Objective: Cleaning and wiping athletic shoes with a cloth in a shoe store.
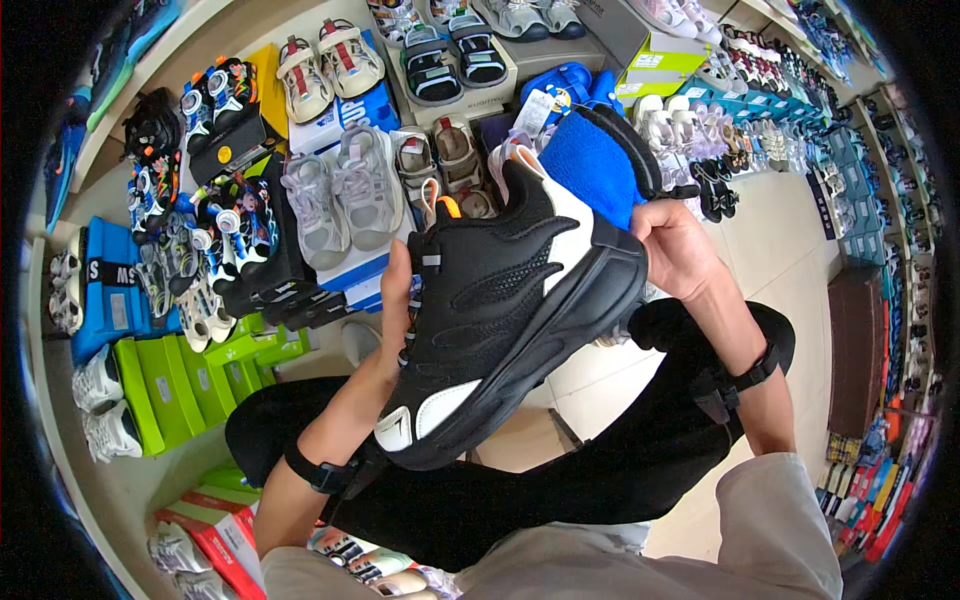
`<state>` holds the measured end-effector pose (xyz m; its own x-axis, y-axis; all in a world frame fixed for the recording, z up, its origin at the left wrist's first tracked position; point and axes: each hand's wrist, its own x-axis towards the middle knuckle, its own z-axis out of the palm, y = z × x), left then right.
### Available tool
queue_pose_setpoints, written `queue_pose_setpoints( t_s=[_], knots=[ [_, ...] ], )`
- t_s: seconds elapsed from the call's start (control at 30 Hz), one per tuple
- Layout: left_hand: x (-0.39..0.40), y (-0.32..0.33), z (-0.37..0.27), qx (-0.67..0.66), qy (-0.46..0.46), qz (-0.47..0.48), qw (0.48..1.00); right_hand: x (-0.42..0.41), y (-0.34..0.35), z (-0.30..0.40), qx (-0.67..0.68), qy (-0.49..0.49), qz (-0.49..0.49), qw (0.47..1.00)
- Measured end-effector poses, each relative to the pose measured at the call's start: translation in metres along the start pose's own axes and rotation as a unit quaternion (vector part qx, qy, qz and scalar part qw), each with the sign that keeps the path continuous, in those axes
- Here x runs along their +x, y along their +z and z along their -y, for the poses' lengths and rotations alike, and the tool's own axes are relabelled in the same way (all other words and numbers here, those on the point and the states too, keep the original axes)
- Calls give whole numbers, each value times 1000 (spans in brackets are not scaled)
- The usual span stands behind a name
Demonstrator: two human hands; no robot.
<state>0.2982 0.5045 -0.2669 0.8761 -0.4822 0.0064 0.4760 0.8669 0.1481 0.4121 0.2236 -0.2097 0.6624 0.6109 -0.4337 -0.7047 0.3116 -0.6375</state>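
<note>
A black sneaker [480,300] with white patches at heel and toe is held on its side before me, toe towards the lower left and dark sole facing lower right. My left hand [396,300] grips it along the laced side; most of the fingers are hidden behind the shoe. At the heel end, my right hand [675,247] pinches a blue cloth piece with black edging [596,161], its fingers close to the sole. Whether this cloth is a brush, a mitt or something else I cannot tell. A white tag [534,112] shows just behind the cloth.
Pairs of children's shoes [367,187] stand on boxes ahead. Green shoeboxes [180,382] and a blue box [112,300] are at the left. Shelves of shoes [900,225] line the right side, near a brown bench [855,352]. An open cardboard box [517,442] lies between my legs.
</note>
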Motion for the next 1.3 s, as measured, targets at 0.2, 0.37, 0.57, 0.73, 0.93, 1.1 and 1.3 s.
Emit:
queue_pose_setpoints(
  t_s=[0.2,0.37,0.57,0.73,0.93,1.1,1.3],
  knots=[
    [11,44,8,-136,-90,99,982,1,-13,0,0,-9,43,999],
    [7,35,6,-85,-48,52,994,3,6,-11,-67,-25,-130,989],
    [17,58,8,285,-11,-199,938,5,4,-18,-279,-303,-264,872],
    [32,48,14,235,37,-222,946,3,21,-36,-551,-552,-119,615],
    [32,46,11,294,38,-179,938,-22,56,-52,-725,-532,221,379],
    [36,45,19,293,24,-213,932,-7,44,-37,-727,-499,132,453],
    [29,45,12,201,58,-231,950,2,39,-35,-657,-498,14,566]
  ],
)
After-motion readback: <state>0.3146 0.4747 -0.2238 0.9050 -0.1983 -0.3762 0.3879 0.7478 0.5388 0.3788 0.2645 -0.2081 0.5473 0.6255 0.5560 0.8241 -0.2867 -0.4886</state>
